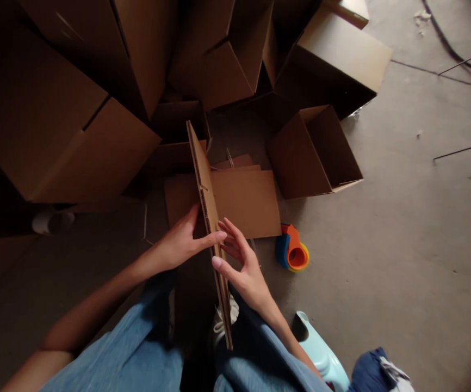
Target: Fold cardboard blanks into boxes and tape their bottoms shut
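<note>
Cardboard boxes (56, 125) are piled far left; an open carton (313, 158) sits far right. A corrugated cardboard panel (206, 207) stands on edge between the left hand (180, 242) and right hand (241, 272), both apparently open; without a firm grip, it could slip.

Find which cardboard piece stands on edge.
The long cardboard piece between the left hand and right hand; the other pieces lie flat.
</note>
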A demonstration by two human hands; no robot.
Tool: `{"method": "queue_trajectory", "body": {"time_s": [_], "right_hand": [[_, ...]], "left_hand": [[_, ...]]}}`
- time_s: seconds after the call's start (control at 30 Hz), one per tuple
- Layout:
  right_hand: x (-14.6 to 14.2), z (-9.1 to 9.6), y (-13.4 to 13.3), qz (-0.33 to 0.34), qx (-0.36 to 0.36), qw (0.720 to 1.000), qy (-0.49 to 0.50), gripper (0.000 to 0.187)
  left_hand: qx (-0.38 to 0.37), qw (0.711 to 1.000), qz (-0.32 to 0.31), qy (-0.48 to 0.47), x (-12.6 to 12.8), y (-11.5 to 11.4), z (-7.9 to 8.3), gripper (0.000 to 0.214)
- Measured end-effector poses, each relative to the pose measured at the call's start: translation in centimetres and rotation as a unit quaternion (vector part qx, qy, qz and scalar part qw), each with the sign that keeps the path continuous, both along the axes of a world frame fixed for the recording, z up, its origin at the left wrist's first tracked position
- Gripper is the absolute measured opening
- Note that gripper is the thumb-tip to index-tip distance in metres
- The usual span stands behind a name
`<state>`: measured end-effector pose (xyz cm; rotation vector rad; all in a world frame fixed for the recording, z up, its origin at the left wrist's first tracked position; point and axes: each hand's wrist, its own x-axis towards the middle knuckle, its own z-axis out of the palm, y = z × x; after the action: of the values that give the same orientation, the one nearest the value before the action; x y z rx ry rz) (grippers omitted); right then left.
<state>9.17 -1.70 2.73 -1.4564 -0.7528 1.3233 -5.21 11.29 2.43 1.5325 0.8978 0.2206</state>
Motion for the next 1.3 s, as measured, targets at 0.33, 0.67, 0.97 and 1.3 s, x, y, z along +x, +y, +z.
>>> {"method": "queue_trajectory", "body": {"time_s": [0.33, 0.67, 0.97, 1.3], "right_hand": [[0.7, -0.4, -0.1, -0.026, 0.016, 0.998, -0.049, 0.072], [1.8, 0.2, -0.2, -0.062, 0.046, 0.99, -0.116, 0.07], [3.6, 2.0, -0.8, -0.147, 0.089, 0.936, -0.306, 0.069], [5.3, 3.6, -1.1, -0.204, 0.085, 0.874, -0.432, 0.056]], "left_hand": [[-0.054, 0.997, 0.017, -0.045, 0.2, 0.3, -0.4, 0.085], [-0.049, 0.999, 0.017, -0.016, -0.2, 0.6, 0.2, 0.077], [0.11, 0.983, 0.001, 0.146, -1.7, 0.7, 1.9, 0.069], [0.13, 0.968, -0.089, 0.197, -2.1, 0.5, 4.3, 0.043]]}}
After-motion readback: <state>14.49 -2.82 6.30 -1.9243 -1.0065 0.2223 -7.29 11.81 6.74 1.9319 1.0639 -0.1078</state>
